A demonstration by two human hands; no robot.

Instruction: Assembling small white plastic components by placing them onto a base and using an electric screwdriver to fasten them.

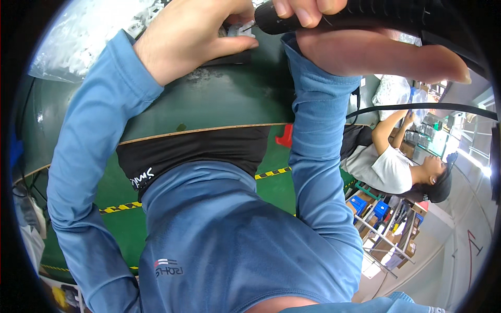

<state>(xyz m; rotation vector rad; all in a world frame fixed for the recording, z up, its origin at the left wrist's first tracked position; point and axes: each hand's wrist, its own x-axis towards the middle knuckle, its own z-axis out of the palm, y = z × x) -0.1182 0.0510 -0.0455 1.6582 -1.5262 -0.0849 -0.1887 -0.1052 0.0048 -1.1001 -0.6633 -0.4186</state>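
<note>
At the top of the view my left hand (190,36) is closed, thumb and fingers pinching a small whitish plastic part (241,31). That part sits at a dark block (229,59) on the green tabletop (224,94); my hand hides some of both. My right hand (360,52) is wrapped round a black electric screwdriver (376,15), which lies across the upper right and runs out of the picture. Its thin bit points left and meets the plastic part, though I cannot tell whether it sits in a screw.
A clear bag of white plastic pieces (88,39) lies at the upper left. A black cable (428,106) crosses at the right. Beyond it a person (391,167) in a white shirt works at a bench. A rack of boxes (386,219) stands behind; the table edge (203,130) is before my waist.
</note>
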